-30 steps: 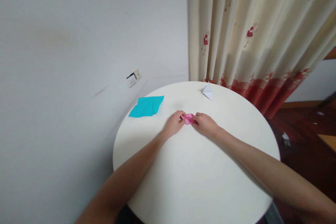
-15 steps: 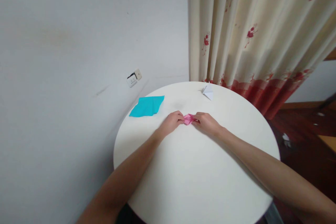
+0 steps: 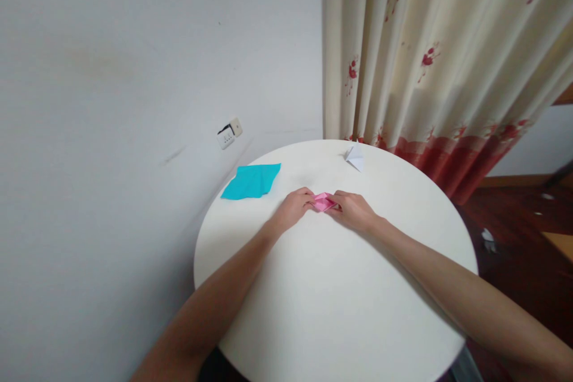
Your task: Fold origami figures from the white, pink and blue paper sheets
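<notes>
A small folded pink paper (image 3: 323,202) lies on the round white table (image 3: 340,310), pinched from both sides. My left hand (image 3: 293,209) grips its left end with the fingertips. My right hand (image 3: 353,210) grips its right end, and the fingers cover part of the paper. Both forearms stretch across the tabletop from the near edge.
A turquoise paper sheet (image 3: 250,181) lies flat at the table's far left edge. A small white folded paper figure (image 3: 355,157) stands at the far edge by the flowered curtain (image 3: 425,54). A wall socket (image 3: 229,132) sits on the grey wall. Dark floor to the right.
My hands have stayed at the pink paper; the fingers shifted slightly and the paper now lies flatter between them.
</notes>
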{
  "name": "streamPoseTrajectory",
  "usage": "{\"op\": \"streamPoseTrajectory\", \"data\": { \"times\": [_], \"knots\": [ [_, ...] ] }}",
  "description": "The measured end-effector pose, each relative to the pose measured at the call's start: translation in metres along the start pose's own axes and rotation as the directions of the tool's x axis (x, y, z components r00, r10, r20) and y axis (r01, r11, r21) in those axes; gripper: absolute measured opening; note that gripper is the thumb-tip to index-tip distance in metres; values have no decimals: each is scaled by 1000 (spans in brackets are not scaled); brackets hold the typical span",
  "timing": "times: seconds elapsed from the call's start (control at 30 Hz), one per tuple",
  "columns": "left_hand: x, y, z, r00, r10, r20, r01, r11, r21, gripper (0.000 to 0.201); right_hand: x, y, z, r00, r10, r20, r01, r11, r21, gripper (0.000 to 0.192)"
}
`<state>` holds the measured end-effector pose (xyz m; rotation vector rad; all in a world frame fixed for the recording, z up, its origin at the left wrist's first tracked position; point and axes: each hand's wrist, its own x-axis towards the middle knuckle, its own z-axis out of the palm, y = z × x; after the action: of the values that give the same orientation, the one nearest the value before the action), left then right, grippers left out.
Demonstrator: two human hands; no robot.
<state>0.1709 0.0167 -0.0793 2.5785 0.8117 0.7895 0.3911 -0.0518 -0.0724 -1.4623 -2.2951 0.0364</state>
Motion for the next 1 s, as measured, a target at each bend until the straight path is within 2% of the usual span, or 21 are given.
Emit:
{"op": "streamPoseTrajectory", "data": {
  "times": [0.27, 0.57, 0.77, 1.0],
  "knots": [
    [0, 6, -2, 1000, 10, 27, -8, 997, -75, 12, 1, 6, 5, 992, -107, -69, 115, 986, 122, 21],
    [0, 4, -2, 1000, 3, 1, -3, 998, -61, 13, 3, 6, 5, 975, -154, -159, 174, 978, 119, 23],
    [-1, 7, -5, 1000, -28, -4, 28, 1000, 9, 12, 2, 8, 4, 974, -149, -173, 171, 978, 120, 21],
    [1, 5, -2, 999, 28, -32, -30, 998, -48, 14, 1, 5, 0, 988, -98, -119, 112, 987, 116, 20]
  ]
}}
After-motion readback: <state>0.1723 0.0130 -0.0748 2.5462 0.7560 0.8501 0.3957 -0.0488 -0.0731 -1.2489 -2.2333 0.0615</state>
